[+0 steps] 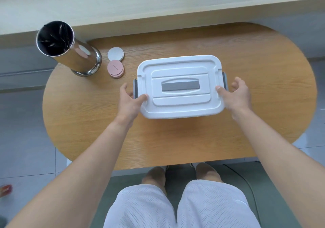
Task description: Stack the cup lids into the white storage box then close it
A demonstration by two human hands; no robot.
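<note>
The white storage box [179, 64] stands in the middle of the oval wooden table [175, 139], its lid on, with a grey handle in the lid's centre. Grey latches sit at both short ends. My left hand [129, 101] rests at the box's left end, thumb on the lid's front left corner, fingers by the left latch. At the right end, my right hand [235, 95] has its thumb on the lid and its fingers spread by the right latch. To the left of the box lie a small stack of pink cup lids [115, 68] and, behind it, white cup lids [115, 53].
A tall shiny metal cylinder [70, 51] lined with a black bag stands at the table's far left, close to the lids. A pale wooden ledge [158, 4] runs behind the table. My legs in white shorts are below the near edge.
</note>
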